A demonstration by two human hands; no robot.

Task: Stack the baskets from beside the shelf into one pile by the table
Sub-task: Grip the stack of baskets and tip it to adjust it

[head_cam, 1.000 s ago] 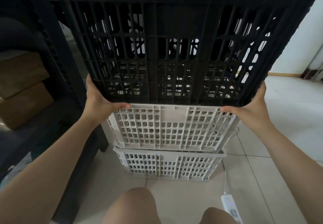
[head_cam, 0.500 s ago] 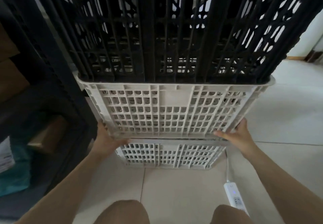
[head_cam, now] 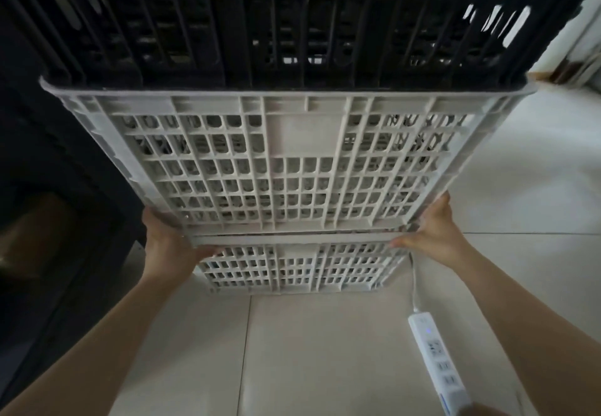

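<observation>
Three crates nested, and we're lifting from the bottom corners.

Dark shelf (head_cam: 58, 188) on the left; our left hand (head_cam: 169, 246) and right hand (head_cam: 435, 233) are clamped under the upper grey crate (head_cam: 292, 162), black crate (head_cam: 292, 19) nested in it, lower grey crate (head_cam: 299, 269) on the floor, power strip (head_cam: 439, 360) alongside. Stiff plastic, probably light but bulky, so base corners feel safest.

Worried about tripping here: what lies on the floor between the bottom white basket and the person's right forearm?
In the head view, a white power strip lies there on the tiles, its cord running up past the bottom white basket.
</observation>
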